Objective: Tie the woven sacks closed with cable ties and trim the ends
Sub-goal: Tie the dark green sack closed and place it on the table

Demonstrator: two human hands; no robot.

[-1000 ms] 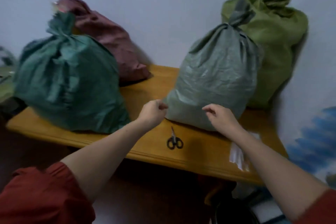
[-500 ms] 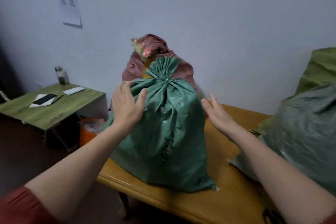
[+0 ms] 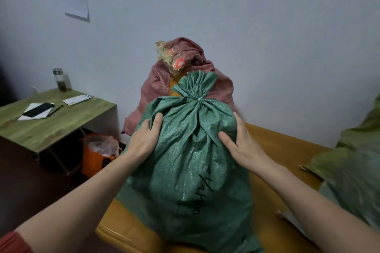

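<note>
The teal-green woven plastic sack (image 3: 185,170) stands upright at the near left end of the yellow wooden surface (image 3: 287,146). Its gathered neck is already cinched by a small pale cable tie (image 3: 198,99), and the ruffled mouth fans up above it. No long tail shows on the tie, so it looks trimmed, though that spot is too small to be sure.

The left hand (image 3: 144,139) lies on the sack's left shoulder and the right hand (image 3: 241,144) on its right shoulder. The fingers (image 3: 238,123) of both are spread and nearly straight, pressed flat against the weave and curled round nothing.

The sack looks full and fairly heavy: it bulges evenly and holds its own shape. The weave is thin, crinkly and probably slick, so flat palms may slide on it. The filling seems soft enough to give under pressure. For shifting it, squeezing the two shoulders or cupping lower at the sides should serve. The tied neck is the surest single hold, provided the tie bites well.

Behind it, against the far wall, a pink woven sack (image 3: 160,88) sits with its mouth open and crumpled packaging showing, so it is likely the next to be tied. An olive-green sack (image 3: 359,144) lies at the right edge.
</note>
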